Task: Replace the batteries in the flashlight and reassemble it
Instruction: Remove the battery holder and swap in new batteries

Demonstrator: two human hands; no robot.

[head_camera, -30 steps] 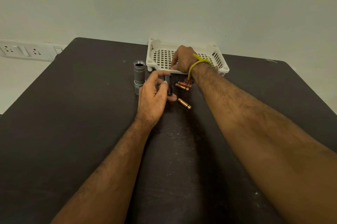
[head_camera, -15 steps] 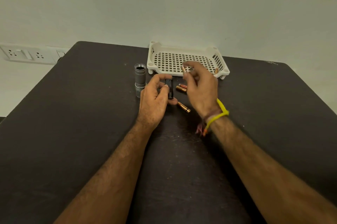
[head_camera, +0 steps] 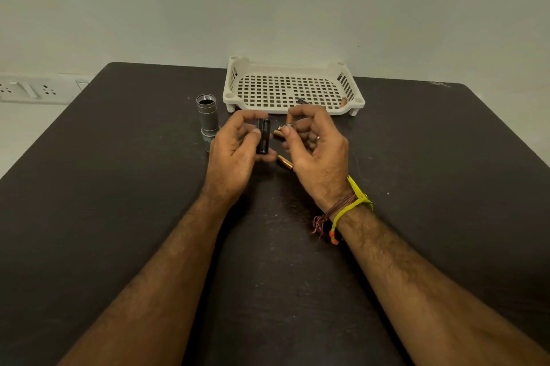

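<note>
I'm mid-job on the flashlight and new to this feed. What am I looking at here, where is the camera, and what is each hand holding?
There is no machine, only a person's two bare hands. The single picture comes from a camera worn on the person's head, looking forward and down at a dark table.

The left hand grips a black battery holder. The right hand pinches one battery upright, close beside the holder.

On the table, the silver flashlight body stands upright with its open end up, left of the hands. Two more batteries lie between and under the hands, one by the right fingers and one nearer the person.

At the far edge sits a white tray, holding a small dark part and another battery.
</note>
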